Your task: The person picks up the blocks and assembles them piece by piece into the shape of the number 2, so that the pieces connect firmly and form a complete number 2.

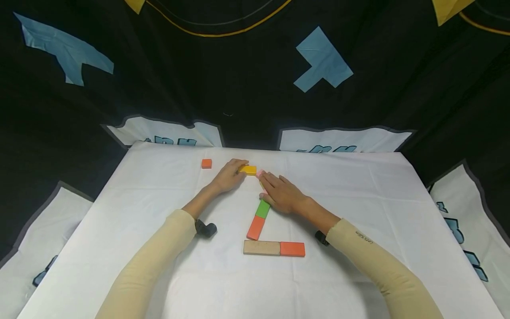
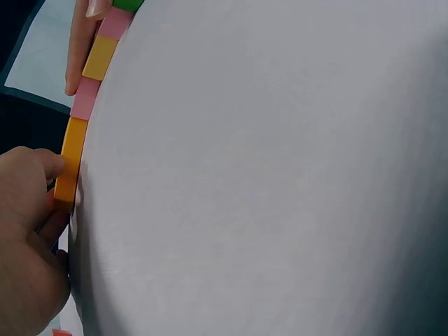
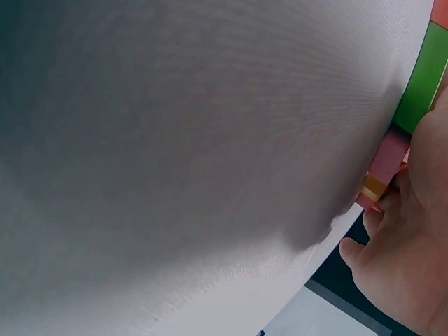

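Note:
My left hand [image 1: 230, 175] pinches a yellow block [image 1: 249, 170] between thumb and fingers at the upper end of a line of blocks. Against its right end sits a pink block [image 2: 85, 98]. A smaller yellow block [image 2: 100, 59] and another pink block [image 3: 389, 155] follow, partly hidden in the head view by my right hand [image 1: 283, 195]. That hand lies along the slanting row with its fingers extended, touching the blocks. Below it, a green block [image 1: 263, 208] and an orange-red block [image 1: 256, 227] carry on the slant.
A plain wooden block [image 1: 261, 247] and another orange-red block [image 1: 292, 249] lie end to end under the slanting row. One small orange block [image 1: 206, 163] sits apart at the upper left. White cloth [image 1: 338, 177] covers the table; a dark curtain [image 1: 223, 84] hangs behind its far edge.

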`<action>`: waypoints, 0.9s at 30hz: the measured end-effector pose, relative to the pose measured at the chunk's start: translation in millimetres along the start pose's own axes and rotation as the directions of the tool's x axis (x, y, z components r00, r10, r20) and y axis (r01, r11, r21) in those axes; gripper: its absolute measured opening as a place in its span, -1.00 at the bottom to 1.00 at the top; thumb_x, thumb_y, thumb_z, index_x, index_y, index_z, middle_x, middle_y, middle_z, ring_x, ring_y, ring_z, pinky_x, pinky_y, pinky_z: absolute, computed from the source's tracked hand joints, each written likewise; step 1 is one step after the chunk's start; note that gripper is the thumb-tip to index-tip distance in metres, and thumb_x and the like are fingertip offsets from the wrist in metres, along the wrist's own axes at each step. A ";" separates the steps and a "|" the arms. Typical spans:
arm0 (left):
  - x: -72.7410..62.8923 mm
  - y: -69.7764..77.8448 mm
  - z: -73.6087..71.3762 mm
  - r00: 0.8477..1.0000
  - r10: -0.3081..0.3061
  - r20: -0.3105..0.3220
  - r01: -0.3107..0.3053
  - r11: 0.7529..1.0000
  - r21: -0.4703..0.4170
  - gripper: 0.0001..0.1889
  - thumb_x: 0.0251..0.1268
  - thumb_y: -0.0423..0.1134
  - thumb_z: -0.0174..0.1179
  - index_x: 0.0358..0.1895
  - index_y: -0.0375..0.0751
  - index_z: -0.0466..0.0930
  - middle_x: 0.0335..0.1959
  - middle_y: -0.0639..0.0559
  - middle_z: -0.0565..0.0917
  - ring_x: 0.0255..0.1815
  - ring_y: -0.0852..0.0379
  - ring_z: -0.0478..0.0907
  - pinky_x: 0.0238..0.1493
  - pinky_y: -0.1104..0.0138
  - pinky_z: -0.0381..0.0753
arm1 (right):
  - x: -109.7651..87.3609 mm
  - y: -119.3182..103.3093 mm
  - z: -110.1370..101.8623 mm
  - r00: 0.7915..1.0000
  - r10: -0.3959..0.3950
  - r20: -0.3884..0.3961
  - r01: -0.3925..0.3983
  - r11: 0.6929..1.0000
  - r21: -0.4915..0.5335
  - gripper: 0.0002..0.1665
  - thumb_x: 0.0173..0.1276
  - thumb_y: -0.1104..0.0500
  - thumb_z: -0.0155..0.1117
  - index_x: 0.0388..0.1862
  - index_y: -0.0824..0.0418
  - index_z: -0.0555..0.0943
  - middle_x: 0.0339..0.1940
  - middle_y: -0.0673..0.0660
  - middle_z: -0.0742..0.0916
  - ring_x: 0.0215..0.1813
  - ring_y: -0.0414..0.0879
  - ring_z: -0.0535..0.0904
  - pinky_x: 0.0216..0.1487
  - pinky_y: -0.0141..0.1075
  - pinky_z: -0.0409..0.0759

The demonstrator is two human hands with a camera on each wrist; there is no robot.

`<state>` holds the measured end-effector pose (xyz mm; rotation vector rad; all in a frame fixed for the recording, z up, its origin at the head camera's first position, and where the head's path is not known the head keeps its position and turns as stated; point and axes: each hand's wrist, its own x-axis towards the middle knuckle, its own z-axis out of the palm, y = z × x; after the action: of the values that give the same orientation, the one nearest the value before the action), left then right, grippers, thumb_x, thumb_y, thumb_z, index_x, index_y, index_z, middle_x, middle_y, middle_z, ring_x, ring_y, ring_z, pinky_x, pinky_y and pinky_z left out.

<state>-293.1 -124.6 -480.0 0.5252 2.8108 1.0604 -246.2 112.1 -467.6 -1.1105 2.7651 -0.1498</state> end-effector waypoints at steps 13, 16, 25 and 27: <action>-10.3 -11.4 -24.0 0.988 -0.054 -0.147 0.036 0.992 -0.121 -0.55 0.54 -0.23 0.06 0.41 -0.22 0.38 0.41 -0.17 0.38 0.44 -0.11 0.28 0.44 0.03 0.27 | -2.0 -0.9 -0.2 1.000 0.002 -0.005 -0.002 1.000 0.007 -0.18 0.63 -0.16 -0.16 0.64 0.24 -0.05 0.64 0.17 0.07 0.61 0.04 -0.03 0.54 0.06 0.03; -12.5 -18.4 -33.3 0.978 -0.064 -0.197 0.041 0.992 -0.116 -0.56 0.53 -0.26 0.07 0.39 -0.25 0.39 0.39 -0.19 0.40 0.44 -0.13 0.29 0.44 0.03 0.25 | -2.3 -1.7 -0.8 1.000 -0.008 -0.016 0.008 1.000 0.008 -0.18 0.63 -0.15 -0.15 0.64 0.25 -0.04 0.64 0.18 0.08 0.61 0.04 -0.03 0.53 0.07 0.04; -24.6 -51.9 -62.5 0.957 -0.088 -0.277 0.057 0.991 -0.118 -0.55 0.46 -0.27 0.17 0.35 -0.30 0.43 0.37 -0.27 0.40 0.36 -0.23 0.35 0.38 -0.01 0.32 | -1.6 -1.8 -0.6 0.999 -0.018 -0.033 0.018 1.000 -0.004 -0.19 0.63 -0.13 -0.14 0.63 0.26 -0.03 0.63 0.19 0.10 0.61 0.04 -0.01 0.53 0.05 0.07; -26.6 -58.9 -66.7 0.957 -0.104 -0.271 0.075 0.990 -0.117 -0.53 0.45 -0.26 0.19 0.35 -0.30 0.43 0.37 -0.28 0.39 0.36 -0.25 0.34 0.38 -0.04 0.31 | -1.3 -1.6 -0.6 0.999 -0.015 -0.033 0.015 1.000 -0.008 -0.19 0.63 -0.14 -0.14 0.64 0.25 -0.03 0.63 0.19 0.09 0.61 0.03 -0.01 0.53 0.04 0.07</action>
<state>-298.6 -216.8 -469.2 0.2522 2.9552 1.3494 -244.3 111.9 -466.6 -1.1413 2.7887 -0.1607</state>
